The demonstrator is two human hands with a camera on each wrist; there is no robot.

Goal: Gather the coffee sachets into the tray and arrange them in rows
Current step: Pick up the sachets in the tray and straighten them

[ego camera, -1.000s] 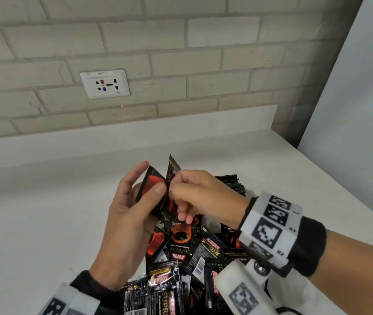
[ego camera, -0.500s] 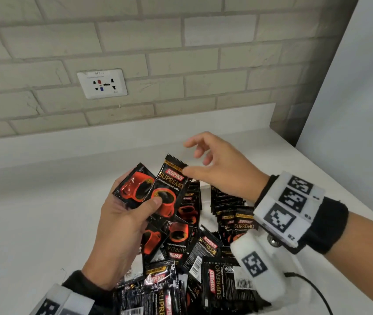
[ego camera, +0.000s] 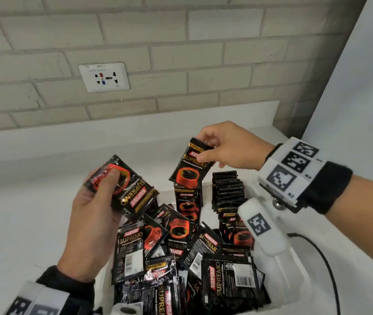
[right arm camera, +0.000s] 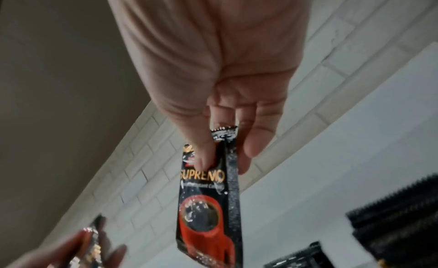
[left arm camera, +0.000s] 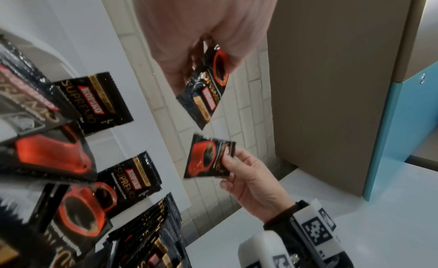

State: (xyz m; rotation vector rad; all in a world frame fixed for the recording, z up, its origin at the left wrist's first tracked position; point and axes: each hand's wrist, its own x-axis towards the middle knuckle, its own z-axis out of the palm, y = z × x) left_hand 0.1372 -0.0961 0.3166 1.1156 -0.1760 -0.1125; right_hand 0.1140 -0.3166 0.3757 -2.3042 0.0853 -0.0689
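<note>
My left hand [ego camera: 103,192] holds a black coffee sachet [ego camera: 126,187] with a red cup print, thumb pressed on its face, above the left side of the white tray [ego camera: 294,269]. My right hand [ego camera: 210,151] pinches the top of another sachet [ego camera: 190,169], which hangs upright above the tray's back. The left wrist view shows both held sachets: mine [left arm camera: 208,85] and the right hand's [left arm camera: 208,156]. In the right wrist view the pinched sachet [right arm camera: 208,197] dangles from thumb and fingers. Several loose sachets [ego camera: 181,253] lie jumbled in the tray; a neat upright row [ego camera: 226,189] stands at its back right.
The tray sits on a white counter [ego camera: 21,223] against a brick wall with a power socket [ego camera: 104,77]. A grey panel [ego camera: 363,87] bounds the right side. A black cable [ego camera: 326,269] runs along the counter right of the tray.
My right hand has taken one sachet from the left hand's bundle and lifted it to the right. The left hand keeps a sachet, now turned more sideways.
</note>
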